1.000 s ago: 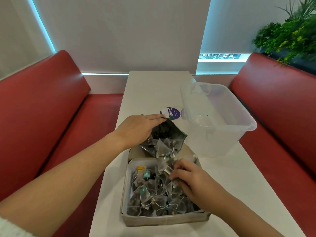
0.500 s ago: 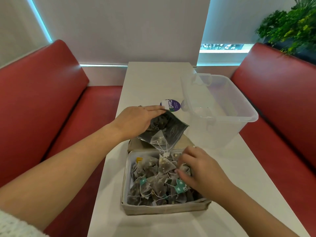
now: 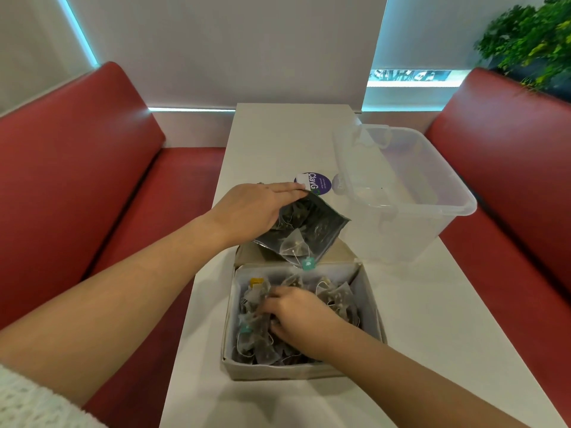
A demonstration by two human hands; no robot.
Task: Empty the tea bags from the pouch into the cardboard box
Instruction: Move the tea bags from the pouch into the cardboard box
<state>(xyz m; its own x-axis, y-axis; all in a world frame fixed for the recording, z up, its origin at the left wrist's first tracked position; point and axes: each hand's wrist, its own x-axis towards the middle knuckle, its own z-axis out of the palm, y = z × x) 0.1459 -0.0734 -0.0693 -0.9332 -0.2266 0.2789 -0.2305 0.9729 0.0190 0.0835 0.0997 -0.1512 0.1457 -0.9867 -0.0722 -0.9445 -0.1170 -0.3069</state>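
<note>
My left hand (image 3: 251,211) grips a clear pouch (image 3: 309,230) by its far end and holds it tilted, mouth down, over the back edge of the cardboard box (image 3: 278,370). One pyramid tea bag (image 3: 293,245) sits at the pouch mouth, its teal tag (image 3: 308,263) dangling over the box. The box holds a heap of tea bags (image 3: 256,341). My right hand (image 3: 296,319) lies palm down inside the box on the heap, fingers curled among the bags at the left side; whether it grips one I cannot tell.
A clear plastic tub (image 3: 401,193) stands on the white table (image 3: 432,335) right behind the box. A round purple sticker (image 3: 318,182) lies on the table past my left hand. Red bench seats (image 3: 92,168) flank the table; a green plant (image 3: 531,41) is far right.
My right hand moved from the box's right side to its left, deeper among the tea bags. The pouch stays tilted; a tea bag with a teal tag now hangs from its mouth.
</note>
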